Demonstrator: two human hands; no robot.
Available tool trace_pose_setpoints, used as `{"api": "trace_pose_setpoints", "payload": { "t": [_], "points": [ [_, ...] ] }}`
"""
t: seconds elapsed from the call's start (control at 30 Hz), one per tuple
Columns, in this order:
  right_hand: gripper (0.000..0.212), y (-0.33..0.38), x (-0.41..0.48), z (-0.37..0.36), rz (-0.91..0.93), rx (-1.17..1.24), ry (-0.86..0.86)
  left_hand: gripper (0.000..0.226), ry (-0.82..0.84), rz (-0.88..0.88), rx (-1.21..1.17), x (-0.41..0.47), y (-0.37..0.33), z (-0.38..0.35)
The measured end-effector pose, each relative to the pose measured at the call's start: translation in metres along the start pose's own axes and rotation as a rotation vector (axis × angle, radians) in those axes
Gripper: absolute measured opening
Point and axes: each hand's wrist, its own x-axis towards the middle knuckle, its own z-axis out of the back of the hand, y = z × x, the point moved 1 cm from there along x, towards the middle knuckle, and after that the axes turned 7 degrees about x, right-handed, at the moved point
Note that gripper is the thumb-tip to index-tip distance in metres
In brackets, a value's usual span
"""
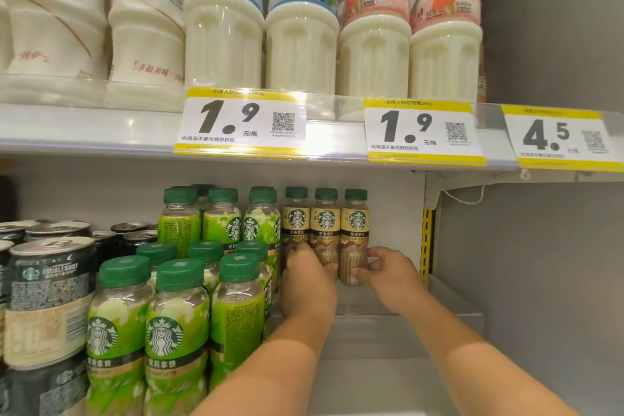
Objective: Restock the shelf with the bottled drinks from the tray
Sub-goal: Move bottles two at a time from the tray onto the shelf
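**A:** Nearest first?

**B:** Two bare forearms, reaching in over the pale grey lower shelf. Left of them, crowding the front edge, upright clear plastic bottles with green leafy labels and green caps. Further left, black cans with silver tops.

**A:** And overhead?

**B:** The white front edge of an upper shelf, carrying yellow-bordered price tags reading 1.9, 1.9 and 4.5. Just behind that edge, tall white milky bottles with blue labels, then pink-labelled ones to the right. At far left, cream-white bottles with red lettering.

**A:** The hands, then?

**B:** Deepest in, at the back of the lower shelf, on a row of three small upright bottles with cream-and-brown labels and dark green caps. Left hand, back to the camera, curled over the lower bodies of the left bottle and middle bottle, thumb tip on the middle one. Right hand pinching the right bottle low down, thumb across the front, fingers behind.

**A:** Those three touching?

**B:** Side by side, very close; cannot tell whether touching. Just right of the green-labelled rows, near the white back wall.
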Motion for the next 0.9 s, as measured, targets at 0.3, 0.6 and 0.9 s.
{"api": "trace_pose_setpoints", "payload": {
  "t": [0.3,0.6,0.9],
  "points": [
    [0.062,0.009,-0.010,-0.001,-0.045,-0.053,0.006,0.042,0.052,0.051,-0.028,-0.001,-0.005,0.006],
    [0.077,0.038,-0.075,0.056,0.058,-0.688,0.097,0.039,0.179,-0.291,0.334,-0.031,-0.007,0.035],
    [0.083,0.070,-0.153,0.085,0.112,-1.024,0.185,0.068,0.467,-0.512,0.762,-0.102,-0.007,0.075]
  ]
}}
